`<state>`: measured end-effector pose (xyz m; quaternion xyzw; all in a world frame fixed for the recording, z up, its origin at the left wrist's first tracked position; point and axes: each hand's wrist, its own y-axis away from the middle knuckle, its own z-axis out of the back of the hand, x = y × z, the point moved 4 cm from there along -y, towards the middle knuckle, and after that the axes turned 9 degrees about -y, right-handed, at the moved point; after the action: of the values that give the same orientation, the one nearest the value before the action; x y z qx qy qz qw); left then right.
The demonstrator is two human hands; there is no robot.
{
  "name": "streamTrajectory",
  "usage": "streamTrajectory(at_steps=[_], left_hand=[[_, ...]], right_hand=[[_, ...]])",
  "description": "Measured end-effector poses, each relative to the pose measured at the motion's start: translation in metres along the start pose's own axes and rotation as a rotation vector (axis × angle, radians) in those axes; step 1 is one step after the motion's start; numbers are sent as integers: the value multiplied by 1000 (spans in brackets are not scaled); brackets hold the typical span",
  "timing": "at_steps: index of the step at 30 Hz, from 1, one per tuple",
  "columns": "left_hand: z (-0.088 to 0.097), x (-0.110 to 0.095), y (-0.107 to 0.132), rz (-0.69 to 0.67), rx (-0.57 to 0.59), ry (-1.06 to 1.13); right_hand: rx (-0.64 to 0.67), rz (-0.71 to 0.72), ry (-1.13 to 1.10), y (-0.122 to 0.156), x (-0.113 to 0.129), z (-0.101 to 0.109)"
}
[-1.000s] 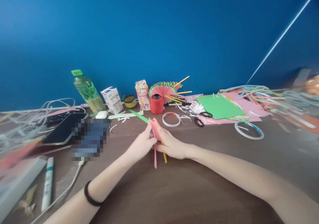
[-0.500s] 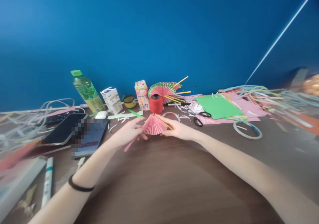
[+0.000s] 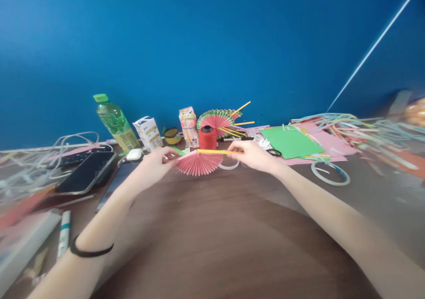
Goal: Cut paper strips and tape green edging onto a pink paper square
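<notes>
A pleated pink paper fan (image 3: 200,165) is spread wide just above the brown table, its folds hanging downward. My left hand (image 3: 162,161) pinches the fan's left end. A yellow stick (image 3: 215,151) runs along the fan's upper right edge, and my right hand (image 3: 247,153) grips the stick's outer end between thumb and fingers. Right behind the fan stands a spool of red thread (image 3: 207,138). Beyond it lies another paper fan (image 3: 217,122), pink with a green zigzag rim and several yellow sticks.
To the left are a green-capped bottle (image 3: 115,124), a white carton (image 3: 148,133), a phone (image 3: 86,171) and a marker (image 3: 64,232). To the right, green paper (image 3: 292,142), black-handled scissors (image 3: 274,152), a tape roll (image 3: 330,173) and paper strips lie before the blue wall.
The pink fan has opened wider, toward a half circle. My hands have moved apart, the left leftward, the right rightward and up. The yellow stick has swung to nearly level.
</notes>
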<state>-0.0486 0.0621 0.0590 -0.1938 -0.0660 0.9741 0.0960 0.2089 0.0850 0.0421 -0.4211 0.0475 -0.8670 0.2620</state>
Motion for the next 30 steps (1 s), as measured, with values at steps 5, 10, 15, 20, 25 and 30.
streamTrajectory(at_steps=[5, 10, 15, 20, 25, 30], left_hand=[[11, -11, 7, -2, -204, -137], [19, -25, 13, -79, -322, -215], [20, -31, 16, -99, -368, -270], [19, -32, 16, -106, -387, -295], [12, -29, 14, -103, -409, -305], [-1, -23, 13, -8, -387, -265]], right_hand=[[-234, 166, 279, 5, 15, 1], [-300, 216, 387, 10, 20, 0], [-280, 231, 331, 11, 20, -3], [-295, 347, 364, 12, 23, -6], [-348, 360, 339, 13, 22, -6], [-372, 394, 353, 14, 20, -11]])
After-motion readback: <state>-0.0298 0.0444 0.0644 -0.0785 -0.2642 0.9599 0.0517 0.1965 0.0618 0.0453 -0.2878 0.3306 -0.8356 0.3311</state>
